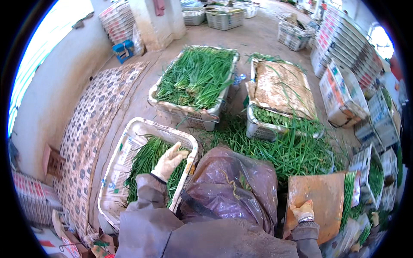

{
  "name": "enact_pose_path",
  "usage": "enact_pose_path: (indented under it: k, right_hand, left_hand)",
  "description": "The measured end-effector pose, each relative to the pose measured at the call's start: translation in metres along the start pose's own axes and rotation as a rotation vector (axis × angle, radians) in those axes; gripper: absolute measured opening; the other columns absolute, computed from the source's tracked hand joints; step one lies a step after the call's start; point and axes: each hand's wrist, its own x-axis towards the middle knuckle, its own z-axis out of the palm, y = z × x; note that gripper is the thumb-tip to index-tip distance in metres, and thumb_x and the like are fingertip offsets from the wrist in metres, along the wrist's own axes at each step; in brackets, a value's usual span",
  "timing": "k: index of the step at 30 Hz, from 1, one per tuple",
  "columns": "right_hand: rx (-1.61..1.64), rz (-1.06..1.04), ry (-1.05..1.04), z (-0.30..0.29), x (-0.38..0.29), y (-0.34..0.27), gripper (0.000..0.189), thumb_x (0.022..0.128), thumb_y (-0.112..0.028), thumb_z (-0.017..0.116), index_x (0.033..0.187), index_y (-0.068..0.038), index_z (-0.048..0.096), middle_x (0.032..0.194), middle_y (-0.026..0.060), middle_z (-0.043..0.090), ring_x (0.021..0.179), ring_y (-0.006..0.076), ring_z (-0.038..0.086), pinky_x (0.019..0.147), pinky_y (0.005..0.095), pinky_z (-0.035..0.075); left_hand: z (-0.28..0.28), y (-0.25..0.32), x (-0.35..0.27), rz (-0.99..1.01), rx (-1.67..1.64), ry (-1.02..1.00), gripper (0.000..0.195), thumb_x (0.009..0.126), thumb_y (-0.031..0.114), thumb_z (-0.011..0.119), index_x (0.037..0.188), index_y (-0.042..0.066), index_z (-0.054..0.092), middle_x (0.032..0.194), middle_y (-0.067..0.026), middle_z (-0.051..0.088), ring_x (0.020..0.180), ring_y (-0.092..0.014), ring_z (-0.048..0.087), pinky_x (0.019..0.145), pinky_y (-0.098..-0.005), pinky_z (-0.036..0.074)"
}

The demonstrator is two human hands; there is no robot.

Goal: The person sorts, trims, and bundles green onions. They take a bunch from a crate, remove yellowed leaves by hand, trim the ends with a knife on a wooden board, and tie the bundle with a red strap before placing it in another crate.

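Note:
My left hand, in a pale glove, is spread over green leafy stalks in a white plastic crate at the left; its fingers are apart, near the crate's right wall. My right hand, gloved too, rests on a brown wooden board at the right; its fingers look curled, and whether they grip anything is unclear. A bundle of long green stalks lies along the board's right edge. Purple plastic sheeting covers my lap between the hands.
Ahead stand a crate full of greens and another under a stained cover. Loose leaves are heaped on the floor. A patterned mat runs along the left wall. Stacked crates stand at the right. Another person's gloved hand shows lower right.

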Motion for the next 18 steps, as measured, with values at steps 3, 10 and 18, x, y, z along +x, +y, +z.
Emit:
enact_pose_path:
  k: [3,10,18]
  right_hand:
    - [-0.031,0.068,-0.198,-0.024,0.014,-0.031,0.109,0.065,-0.059,0.060,0.133,0.014,0.017,0.143,0.0241,0.017,0.134,0.0330,0.015,0.110,0.0315,0.017]
    - [-0.012,0.170,-0.286,-0.042,0.022,-0.044,0.116,0.060,-0.056,0.066,0.133,0.015,0.010,0.142,0.0272,0.015,0.135,0.0327,0.014,0.110,0.0316,0.017]
    - [-0.225,0.204,-0.242,-0.018,0.027,-0.040,0.098,0.066,-0.047,0.068,0.132,0.010,0.024,0.134,0.0245,0.033,0.126,0.0297,0.032,0.106,0.0310,0.025]
  left_hand:
    - [-0.024,-0.046,-0.018,0.058,0.514,0.221,0.055,0.086,0.011,0.056,0.134,0.002,0.032,0.112,-0.0138,0.057,0.103,-0.019,0.055,0.090,-0.0308,0.042]
    - [0.023,-0.105,-0.002,-0.137,0.968,0.395,0.065,0.079,0.023,0.059,0.135,0.006,0.030,0.107,-0.0213,0.056,0.098,-0.035,0.055,0.082,-0.0394,0.045]
    - [0.023,-0.108,0.014,-0.421,1.021,0.374,0.062,0.081,0.013,0.056,0.137,0.012,0.029,0.113,-0.0179,0.055,0.093,-0.033,0.058,0.075,-0.0380,0.047]
